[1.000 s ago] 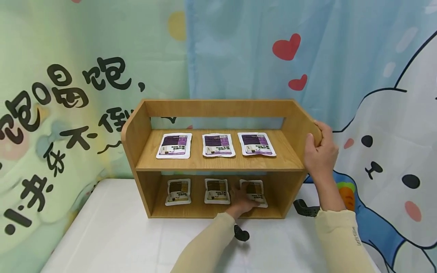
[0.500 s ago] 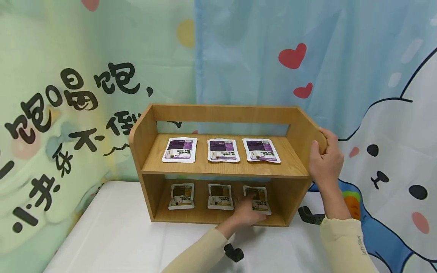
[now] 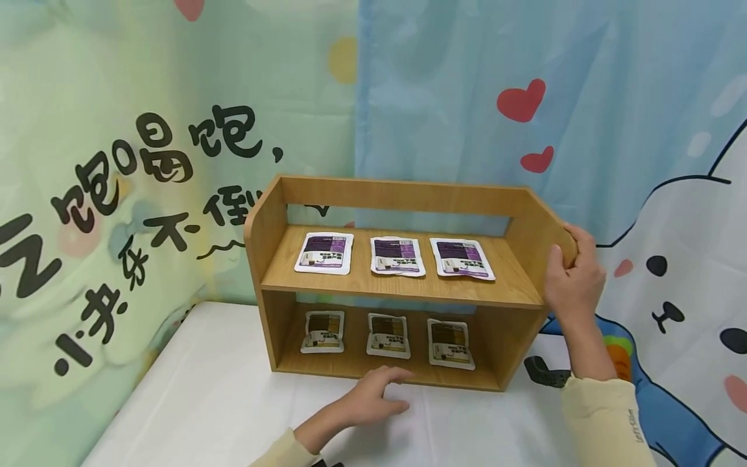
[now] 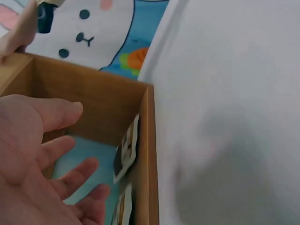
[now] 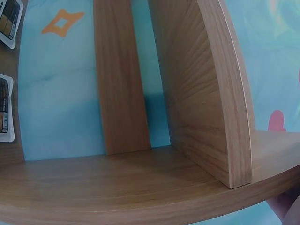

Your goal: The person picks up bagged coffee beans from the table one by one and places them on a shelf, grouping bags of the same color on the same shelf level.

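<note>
A two-tier wooden shelf (image 3: 403, 195) stands on the white table. My right hand (image 3: 576, 279) grips the front edge of its right side panel, thumb in front; only a sliver of that hand (image 5: 291, 206) shows in the right wrist view. Three flat purple-and-white packets lie on the upper tier, the rightmost packet (image 3: 462, 259) slightly turned. Along the lower tier are three brown-and-white packets: left (image 3: 323, 332), middle (image 3: 388, 336) and right (image 3: 450, 344). In front of the lower tier hovers my left hand (image 3: 370, 399), fingers loosely spread, holding nothing.
The white tablecloth (image 3: 192, 389) extends in front of the shelf and to its left. Behind hangs a printed curtain (image 3: 432, 97) with hearts, lettering and a cartoon rabbit. Beside the shelf's right side shows a dark strap-like piece (image 3: 545, 373) near my right wrist.
My left hand has let go of the lower right packet and drawn back to the left and towards me. My right hand keeps its grip on the side panel. The head view has shifted.
</note>
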A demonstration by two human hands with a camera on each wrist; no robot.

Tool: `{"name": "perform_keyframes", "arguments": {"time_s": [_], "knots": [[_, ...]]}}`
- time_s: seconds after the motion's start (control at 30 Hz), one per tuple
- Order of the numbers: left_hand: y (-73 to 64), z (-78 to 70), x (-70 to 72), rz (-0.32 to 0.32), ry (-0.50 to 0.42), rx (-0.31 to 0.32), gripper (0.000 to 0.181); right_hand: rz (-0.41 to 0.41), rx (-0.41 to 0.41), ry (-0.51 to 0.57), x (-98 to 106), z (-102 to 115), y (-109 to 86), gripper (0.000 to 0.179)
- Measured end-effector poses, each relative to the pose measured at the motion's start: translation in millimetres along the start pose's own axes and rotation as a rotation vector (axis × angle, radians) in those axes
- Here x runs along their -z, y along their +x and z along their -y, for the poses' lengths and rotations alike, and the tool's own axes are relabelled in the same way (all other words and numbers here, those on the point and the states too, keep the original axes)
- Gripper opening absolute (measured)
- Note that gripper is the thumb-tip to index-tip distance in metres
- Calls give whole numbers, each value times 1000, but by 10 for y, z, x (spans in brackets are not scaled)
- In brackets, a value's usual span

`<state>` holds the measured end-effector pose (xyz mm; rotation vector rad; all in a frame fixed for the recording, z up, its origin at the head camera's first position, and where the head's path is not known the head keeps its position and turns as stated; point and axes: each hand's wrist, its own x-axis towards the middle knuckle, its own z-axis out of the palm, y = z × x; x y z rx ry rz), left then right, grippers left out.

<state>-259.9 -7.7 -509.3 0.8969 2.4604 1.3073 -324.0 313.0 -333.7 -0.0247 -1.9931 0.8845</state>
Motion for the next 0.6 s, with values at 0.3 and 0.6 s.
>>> {"name": "perform_keyframes", "arguments": {"time_s": [0.3,0.6], "knots": [[-359,304,292,-157,-28,11,36,62,-10,-15,78,-56,115,43],[-864,555,702,-368,304,75,38,-15,244,-192,189,103,-181,44]]}}
